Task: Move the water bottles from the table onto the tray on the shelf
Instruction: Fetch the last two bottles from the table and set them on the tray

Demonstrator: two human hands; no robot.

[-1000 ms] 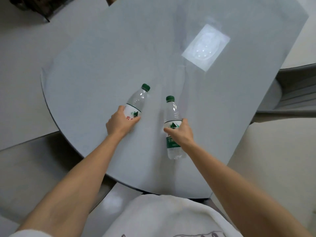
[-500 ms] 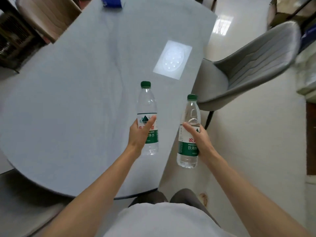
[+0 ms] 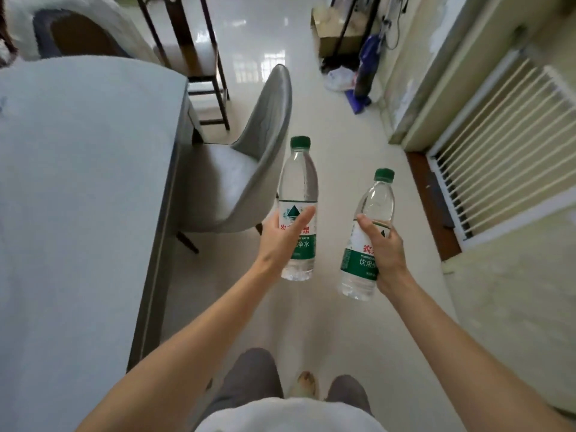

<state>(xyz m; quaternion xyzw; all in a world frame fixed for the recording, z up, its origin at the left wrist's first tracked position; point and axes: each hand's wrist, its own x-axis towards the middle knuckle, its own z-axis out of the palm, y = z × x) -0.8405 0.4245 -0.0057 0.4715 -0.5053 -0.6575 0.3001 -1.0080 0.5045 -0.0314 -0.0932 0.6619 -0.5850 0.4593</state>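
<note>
I hold two clear water bottles with green caps and green-and-white labels in the air over the floor. My left hand point(image 3: 282, 236) grips the left bottle point(image 3: 299, 188) around its label and keeps it upright. My right hand point(image 3: 381, 244) grips the right bottle point(image 3: 375, 201) at its middle, tilted slightly to the right. Both bottles are off the grey table point(image 3: 78, 182), which lies to my left. No tray or shelf is in view.
A grey padded chair point(image 3: 249, 169) stands at the table's edge just ahead of my left hand. A white slatted radiator cover point(image 3: 498, 145) lines the right wall. A dark wooden chair point(image 3: 199, 57), a cardboard box point(image 3: 330, 29) and a blue floor tool point(image 3: 364, 73) stand farther ahead.
I have lifted both bottles from the table and turned right. The table has slid to the left of view, and the bottles now hang over the floor.
</note>
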